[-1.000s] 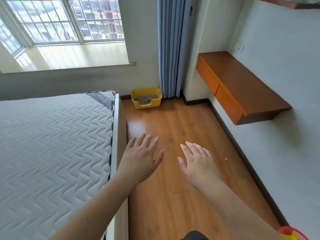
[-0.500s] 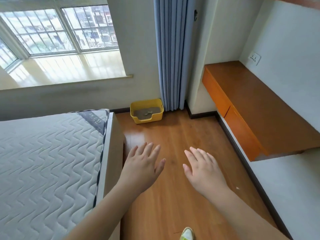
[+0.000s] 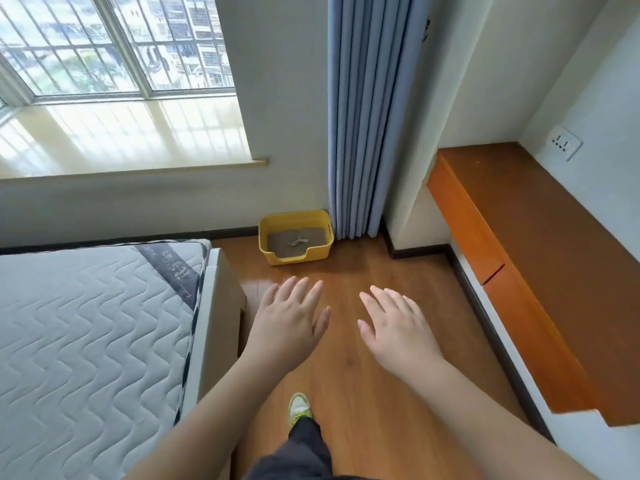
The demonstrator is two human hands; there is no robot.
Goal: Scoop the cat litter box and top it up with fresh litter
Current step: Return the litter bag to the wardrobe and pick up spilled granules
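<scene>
Yellow rectangular plastic litter box (image 3: 296, 237) sits on the brown wooden floor (image 3: 363, 393) against the far wall, just beside the blue pleated curtain (image 3: 367, 116); grey litter inside, with a small pale scoop (image 3: 297, 241) lying on it. Left hand (image 3: 287, 327) and right hand (image 3: 398, 327) held out palm-down above the floor, grip spread on both, holding nothing, well apart from the box. Grey quilted mattress (image 3: 86, 341) to the left, orange-brown wall-mounted wooden shelf (image 3: 540, 265) to the right.
</scene>
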